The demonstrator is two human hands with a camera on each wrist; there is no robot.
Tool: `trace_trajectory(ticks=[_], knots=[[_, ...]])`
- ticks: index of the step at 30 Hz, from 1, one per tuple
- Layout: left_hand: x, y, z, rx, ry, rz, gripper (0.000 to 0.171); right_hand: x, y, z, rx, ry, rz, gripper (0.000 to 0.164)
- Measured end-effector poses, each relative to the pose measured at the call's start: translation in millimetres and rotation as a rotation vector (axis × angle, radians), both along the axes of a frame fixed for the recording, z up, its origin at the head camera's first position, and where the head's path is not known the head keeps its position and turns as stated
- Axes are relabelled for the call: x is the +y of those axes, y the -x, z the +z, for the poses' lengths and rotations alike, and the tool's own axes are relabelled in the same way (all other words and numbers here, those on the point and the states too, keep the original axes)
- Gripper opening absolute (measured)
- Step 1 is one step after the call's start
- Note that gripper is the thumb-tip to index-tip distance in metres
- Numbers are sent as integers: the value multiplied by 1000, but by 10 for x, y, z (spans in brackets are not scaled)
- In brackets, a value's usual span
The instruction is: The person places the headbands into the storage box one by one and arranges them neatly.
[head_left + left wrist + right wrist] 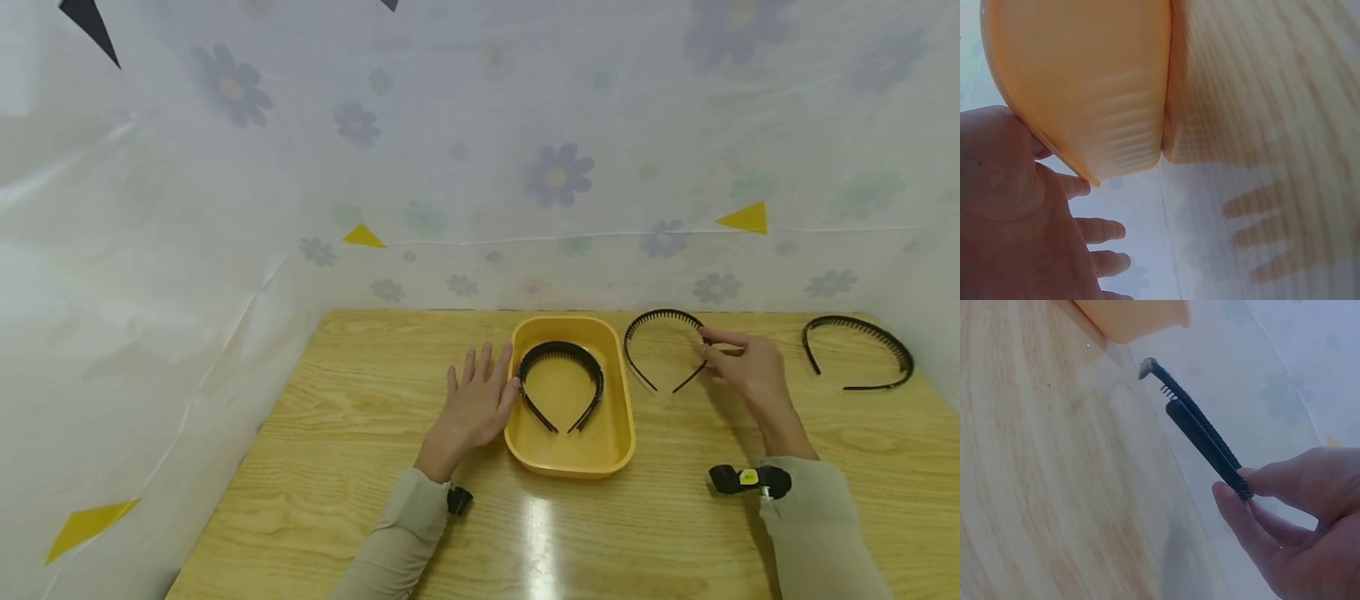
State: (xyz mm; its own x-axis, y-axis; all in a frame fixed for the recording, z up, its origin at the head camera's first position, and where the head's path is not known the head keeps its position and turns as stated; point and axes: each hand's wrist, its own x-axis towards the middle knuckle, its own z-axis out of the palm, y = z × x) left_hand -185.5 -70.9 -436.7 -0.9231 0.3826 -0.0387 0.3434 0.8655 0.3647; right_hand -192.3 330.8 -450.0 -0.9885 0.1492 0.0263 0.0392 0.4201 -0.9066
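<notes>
From where I stand, the person's right hand (753, 375) has a thin black headband (666, 313) pinched between thumb and fingers, gripped partway along its right side – the toothed arch faces the back sheet (465, 108) and the two free tips point towards the person. That band is just to the right of the yellow tray (570, 472), where dark headbands (561, 350) lie nested together, tips also towards the person. The left hand (471, 408) is spread wide, fingers straight, touching the tray's left rim. Well off to the right, another black headband (892, 343) lies by itself on the wood-grain table (360, 467), its opening turned towards the near left
</notes>
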Motion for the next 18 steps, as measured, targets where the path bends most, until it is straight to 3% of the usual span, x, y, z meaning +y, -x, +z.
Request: trace_trajectory(ticks=[10, 18], knots=[[1, 0, -5, 8, 4, 1, 61, 7, -15, 124, 108, 95, -83, 47], [5, 11, -4, -4, 24, 7, 62, -55, -80, 280, 209, -9, -120, 44]])
